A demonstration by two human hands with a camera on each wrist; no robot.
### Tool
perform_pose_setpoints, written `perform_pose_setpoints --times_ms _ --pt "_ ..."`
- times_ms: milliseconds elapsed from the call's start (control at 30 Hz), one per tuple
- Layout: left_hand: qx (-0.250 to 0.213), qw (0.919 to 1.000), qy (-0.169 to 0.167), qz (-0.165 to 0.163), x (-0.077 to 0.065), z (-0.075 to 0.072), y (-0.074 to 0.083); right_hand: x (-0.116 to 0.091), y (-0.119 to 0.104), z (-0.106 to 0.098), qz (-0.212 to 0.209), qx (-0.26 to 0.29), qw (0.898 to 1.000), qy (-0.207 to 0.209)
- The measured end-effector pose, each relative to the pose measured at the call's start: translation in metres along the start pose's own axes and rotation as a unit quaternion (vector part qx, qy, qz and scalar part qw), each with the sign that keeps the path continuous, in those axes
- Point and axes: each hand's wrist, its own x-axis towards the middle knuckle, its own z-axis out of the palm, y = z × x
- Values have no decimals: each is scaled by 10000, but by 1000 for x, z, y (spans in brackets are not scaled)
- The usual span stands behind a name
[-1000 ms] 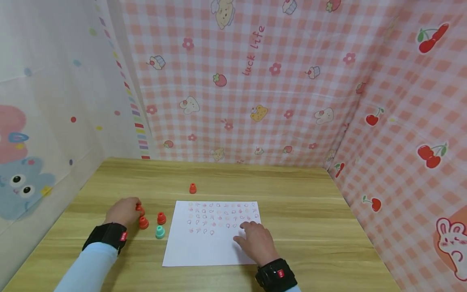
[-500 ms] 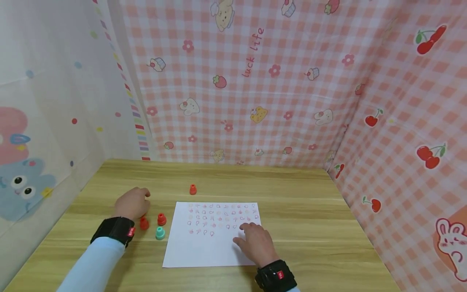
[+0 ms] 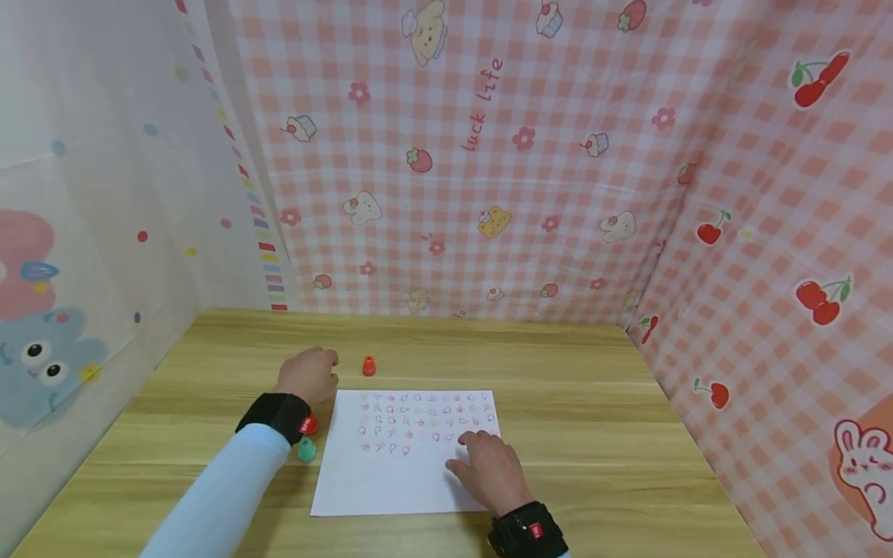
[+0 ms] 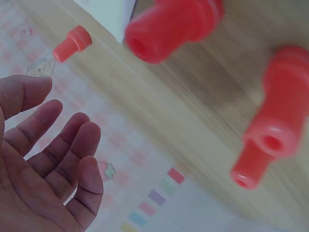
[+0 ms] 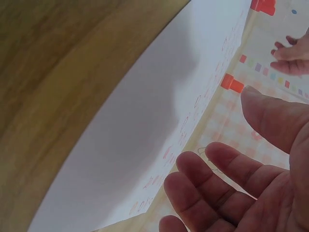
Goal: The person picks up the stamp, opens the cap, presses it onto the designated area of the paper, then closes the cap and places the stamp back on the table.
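My left hand hovers over the table just left of a small red stamp-like piece with a flared base. In the left wrist view its fingers are loosely bent and hold nothing. Under that wrist, another red piece is partly covered, beside a teal one. Two further red pieces show close up at the right of the left wrist view; my arm hides them in the head view. My right hand, fingers relaxed and holding nothing, is over the right side of a white paper sheet bearing rows of small reddish prints.
The wooden table extends around the paper. A pink checked cloth hangs behind and to the right, and a white patterned cloth hangs on the left. Black bands are strapped to both wrists.
My left hand has left the leftmost red piece and moved right and away from me, toward the far red piece. Its arm now covers the left red pieces. My right hand stays put.
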Motion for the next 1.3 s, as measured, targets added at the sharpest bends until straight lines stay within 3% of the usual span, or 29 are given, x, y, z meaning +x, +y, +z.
perform_pose_setpoints --times_ms 267,500,833,1033,1167,1300 --pt "300 9994 -131 147 24 12 14 -4 3 0 -213 -48 9997 81" --pt "333 9994 -32 86 43 29 20 -6 2 -1 -243 -86 9995 161" --pt "523 9986 29 117 56 38 31 -8 2 -4 -283 -235 9993 101" --pt "700 9971 -271 141 61 43 37 -7 4 -3 -279 -295 9991 93" --pt "575 9972 -473 58 63 47 39 -6 5 -4 -224 -262 9993 137" --pt "450 9978 -468 103 66 52 38 -6 6 -4 -261 -256 9991 222"
